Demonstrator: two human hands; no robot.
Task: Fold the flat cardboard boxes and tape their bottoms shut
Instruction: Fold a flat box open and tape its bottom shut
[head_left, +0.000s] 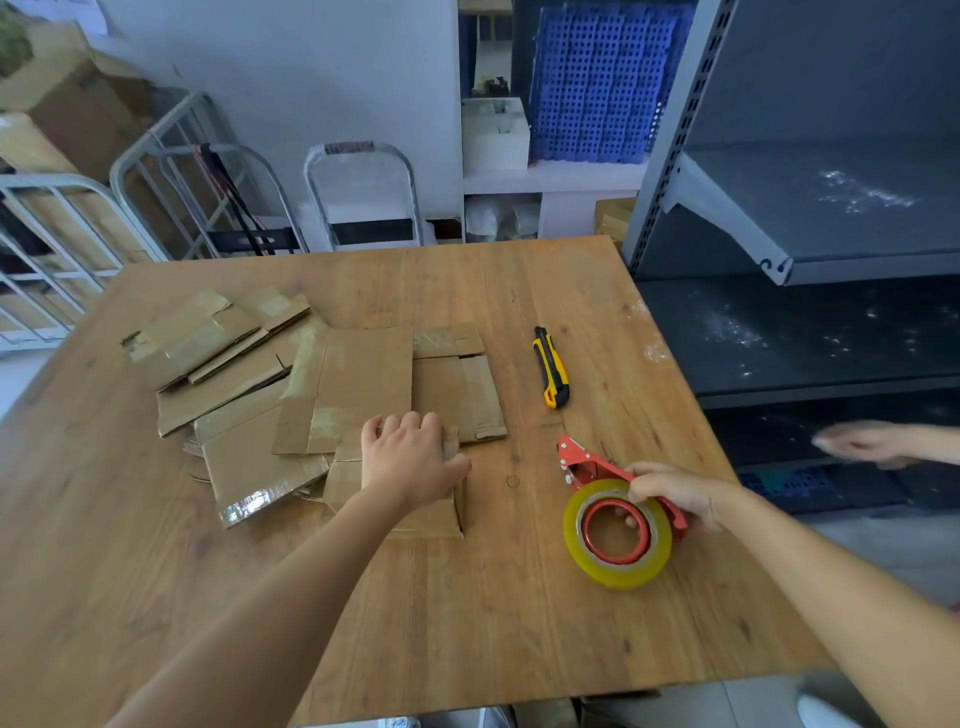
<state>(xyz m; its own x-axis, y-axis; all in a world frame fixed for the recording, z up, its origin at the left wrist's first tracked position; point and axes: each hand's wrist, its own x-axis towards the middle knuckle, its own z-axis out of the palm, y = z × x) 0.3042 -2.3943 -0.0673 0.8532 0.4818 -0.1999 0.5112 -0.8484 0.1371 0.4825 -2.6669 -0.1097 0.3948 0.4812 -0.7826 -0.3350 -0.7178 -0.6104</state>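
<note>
In the one head view, your left hand (410, 457) lies at frame centre on the near edge of the flat brown cardboard boxes (353, 374). Its fingers are bent and its thumb is spread, and you cannot tell whether it grips or only presses. The boxes overlap in one loose pile left of centre, at least five of them. Your right hand (680, 499), lower right, grips one red metal tape dispenser (587, 467) carrying one roll of clear yellowish tape (618, 566) on the brown wooden table (467, 623). One yellow-and-black utility knife (550, 369) lies above it. One blurred third hand (862, 441) shows at the right edge.
</note>
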